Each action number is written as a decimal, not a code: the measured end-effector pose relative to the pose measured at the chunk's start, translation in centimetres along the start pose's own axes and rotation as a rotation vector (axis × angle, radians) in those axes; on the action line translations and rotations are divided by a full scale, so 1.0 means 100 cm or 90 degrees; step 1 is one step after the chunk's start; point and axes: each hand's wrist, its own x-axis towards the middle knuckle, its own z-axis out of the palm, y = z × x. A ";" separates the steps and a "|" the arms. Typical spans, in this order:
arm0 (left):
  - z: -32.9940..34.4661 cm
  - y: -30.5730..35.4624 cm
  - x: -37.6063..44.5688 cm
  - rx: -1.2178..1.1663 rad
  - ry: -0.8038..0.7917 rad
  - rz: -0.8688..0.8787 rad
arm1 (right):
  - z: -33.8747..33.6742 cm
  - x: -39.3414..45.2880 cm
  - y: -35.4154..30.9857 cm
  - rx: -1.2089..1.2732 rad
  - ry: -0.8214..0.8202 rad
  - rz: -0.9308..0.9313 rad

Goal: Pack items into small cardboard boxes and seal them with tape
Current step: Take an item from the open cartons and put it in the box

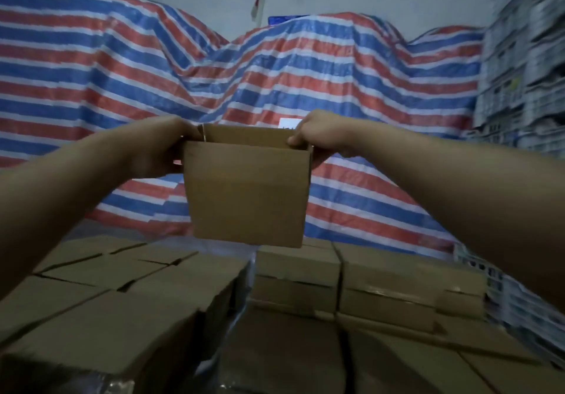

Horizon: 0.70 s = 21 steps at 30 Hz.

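A small cardboard box (246,192) is held up in the air at arm's length, well above stacks of other boxes (293,274) that fill the lower part of the view. The left hand (159,149) clasps the box's upper left corner, its fingers wrapped round the far side. The right hand (318,135) pinches the upper right edge, thumb on the near rim and fingers behind. Both hands are thus clamped on the same box, one at each top corner.

The top of the box looks open: the near wall stands up and a strip of the far wall shows behind it. Whether anything lies inside cannot be told, since the near wall hides the interior. Holding it by opposite corners probably serves to pull the walls square and keep the mouth open, so that items can go in; it also lets the person look the box over before setting it down.

The stacks below seem to be closed boxes packed tight together, some with a glint that may be tape. A red, white and blue striped tarp (128,66) covers heaps behind them, and pale crates (519,57) rise at the right. No tape roll is in sight.

By this look, the box is at the forming or filling step, with sealing yet to come.
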 end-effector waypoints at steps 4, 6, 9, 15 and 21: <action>0.051 0.017 -0.044 -0.051 -0.098 0.025 | -0.043 -0.065 0.027 0.021 0.011 0.040; 0.079 0.016 -0.071 -0.078 -0.116 0.036 | -0.054 -0.096 0.040 0.043 0.022 0.063; 0.119 0.012 -0.111 -0.137 -0.130 0.016 | -0.063 -0.142 0.060 0.062 0.023 0.090; 0.176 0.000 -0.169 -0.186 -0.063 -0.006 | -0.070 -0.209 0.093 0.087 -0.034 0.144; 0.204 -0.022 -0.197 -0.198 -0.070 -0.085 | -0.057 -0.246 0.123 0.110 -0.083 0.198</action>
